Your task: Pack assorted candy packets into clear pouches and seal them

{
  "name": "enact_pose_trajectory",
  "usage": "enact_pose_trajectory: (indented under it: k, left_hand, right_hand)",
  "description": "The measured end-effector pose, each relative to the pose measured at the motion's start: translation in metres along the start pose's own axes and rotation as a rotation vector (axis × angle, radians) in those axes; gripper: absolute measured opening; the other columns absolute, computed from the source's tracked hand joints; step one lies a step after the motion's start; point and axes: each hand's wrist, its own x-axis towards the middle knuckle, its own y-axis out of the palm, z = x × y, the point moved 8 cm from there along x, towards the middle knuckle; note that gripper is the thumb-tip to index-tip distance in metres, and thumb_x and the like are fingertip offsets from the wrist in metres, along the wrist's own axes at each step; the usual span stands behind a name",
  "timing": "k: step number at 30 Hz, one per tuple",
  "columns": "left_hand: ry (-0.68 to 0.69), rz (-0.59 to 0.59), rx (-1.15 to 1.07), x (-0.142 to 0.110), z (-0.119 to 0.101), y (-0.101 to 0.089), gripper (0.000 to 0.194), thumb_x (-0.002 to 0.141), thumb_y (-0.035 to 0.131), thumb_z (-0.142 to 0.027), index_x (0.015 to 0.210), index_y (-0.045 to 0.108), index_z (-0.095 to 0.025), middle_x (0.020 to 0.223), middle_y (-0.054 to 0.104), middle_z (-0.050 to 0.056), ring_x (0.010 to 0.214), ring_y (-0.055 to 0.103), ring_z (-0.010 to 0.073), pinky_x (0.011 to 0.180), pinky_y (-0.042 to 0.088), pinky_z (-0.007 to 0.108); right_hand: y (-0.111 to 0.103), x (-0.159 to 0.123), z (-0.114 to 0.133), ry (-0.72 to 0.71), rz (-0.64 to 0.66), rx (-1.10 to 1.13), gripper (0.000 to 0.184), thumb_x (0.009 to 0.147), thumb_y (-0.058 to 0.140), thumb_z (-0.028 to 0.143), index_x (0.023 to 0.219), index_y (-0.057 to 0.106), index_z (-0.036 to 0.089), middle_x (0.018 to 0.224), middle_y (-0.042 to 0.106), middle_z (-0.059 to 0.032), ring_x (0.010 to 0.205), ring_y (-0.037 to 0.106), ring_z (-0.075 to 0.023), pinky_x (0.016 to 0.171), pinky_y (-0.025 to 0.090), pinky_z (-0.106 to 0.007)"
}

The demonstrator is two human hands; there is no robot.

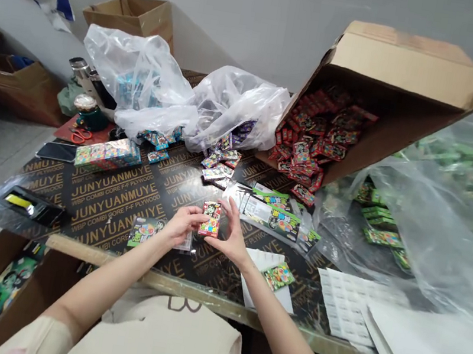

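A small red printed box [210, 221] is held upright between my two hands, above the dark plywood table. My left hand [184, 225] pinches its left side, thumb across the front. Curved around its right side is my right hand [232, 236], thumb at the lower edge and fingers near the top corner. Beneath my left wrist lies a flat printed packet [145, 231]. A green printed box [279, 276] rests on white paper [254, 257] beside my right forearm. Just beyond my hands are a stack of printed plastic bags [273, 214] and several purple-and-white boxes [218, 173].
A tilted carton [406, 66] spills red boxes at the back right. Clear plastic bags [140, 66] hold blue and purple boxes. Left are orange scissors [80, 134], a phone [56, 151] and a black tape dispenser [32, 205]. Label sheets [351, 303] lie right.
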Motion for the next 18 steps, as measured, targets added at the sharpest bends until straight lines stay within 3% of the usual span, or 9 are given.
enact_pose_trajectory:
  k: [2,5,7,9,11,13,15,18]
  left_hand:
    - [0.069,-0.045,0.057,-0.005,0.001,-0.004,0.037,0.044,0.088,-0.025,0.065,0.061,-0.012,0.061,0.066,0.001,0.052,0.06,0.0102,0.058,0.047,0.022]
    - [0.131,-0.037,0.146,-0.011,0.005,-0.005,0.039,0.044,0.088,-0.029,0.066,0.059,-0.012,0.061,0.066,0.0,0.054,0.06,0.0119,0.062,0.049,0.025]
    - [0.189,0.016,0.282,-0.017,0.003,-0.004,0.039,0.052,0.085,-0.037,0.073,0.062,-0.012,0.067,0.067,0.002,0.06,0.062,0.0147,0.066,0.05,0.029]
    - [0.311,0.096,0.539,-0.025,-0.006,-0.006,0.046,0.062,0.078,-0.045,0.093,0.066,-0.012,0.085,0.071,0.008,0.078,0.065,0.0205,0.079,0.05,0.035]
    - [0.466,0.144,0.923,-0.037,-0.015,-0.013,0.07,0.061,0.079,-0.048,0.121,0.059,-0.017,0.117,0.064,0.013,0.109,0.058,0.029,0.098,0.04,0.045]
    - [0.543,0.143,1.326,-0.045,-0.014,-0.025,0.1,0.049,0.085,-0.043,0.138,0.045,-0.022,0.136,0.051,0.015,0.127,0.043,0.0351,0.11,0.024,0.054]
    - [0.518,0.132,1.598,-0.046,-0.007,-0.041,0.111,0.047,0.086,-0.036,0.144,0.034,-0.022,0.135,0.049,0.015,0.127,0.041,0.0359,0.11,0.019,0.056]
    - [0.533,0.127,1.685,-0.047,-0.002,-0.05,0.108,0.058,0.078,-0.028,0.149,0.021,-0.021,0.129,0.052,0.013,0.119,0.048,0.0308,0.108,0.028,0.05]
  right_hand:
    - [-0.005,-0.008,0.009,-0.046,-0.006,-0.17,0.108,0.064,0.08,0.042,0.149,0.014,0.031,0.152,0.029,-0.0092,0.141,0.029,-0.0272,0.117,0.019,-0.049]
    - [-0.004,-0.011,0.025,-0.129,0.051,-0.421,0.092,0.067,0.075,0.038,0.145,0.028,0.028,0.145,0.041,-0.0095,0.138,0.033,-0.0291,0.114,0.024,-0.05]
    - [-0.003,-0.013,0.035,-0.185,0.056,-0.548,0.083,0.065,0.072,0.037,0.14,0.037,0.027,0.133,0.052,-0.0097,0.13,0.043,-0.0304,0.111,0.026,-0.051]
    - [-0.005,-0.015,0.038,-0.211,0.019,-0.639,0.078,0.063,0.071,0.039,0.135,0.043,0.026,0.125,0.058,-0.0093,0.122,0.05,-0.0308,0.111,0.024,-0.052]
    - [-0.009,-0.018,0.033,-0.194,-0.014,-0.714,0.077,0.063,0.071,0.041,0.134,0.044,0.025,0.123,0.06,-0.0095,0.118,0.053,-0.0312,0.111,0.019,-0.053]
    - [-0.01,-0.022,0.019,-0.147,0.002,-0.772,0.079,0.064,0.072,0.045,0.135,0.043,0.024,0.127,0.059,-0.0111,0.119,0.053,-0.0325,0.111,0.016,-0.055]
    - [-0.004,-0.028,0.003,-0.108,0.073,-0.802,0.082,0.065,0.073,0.048,0.137,0.042,0.024,0.132,0.057,-0.0124,0.124,0.049,-0.0342,0.11,0.015,-0.056]
    - [0.01,-0.034,-0.014,-0.076,0.182,-0.788,0.086,0.067,0.074,0.05,0.141,0.037,0.026,0.137,0.053,-0.0127,0.129,0.045,-0.034,0.11,0.013,-0.058]
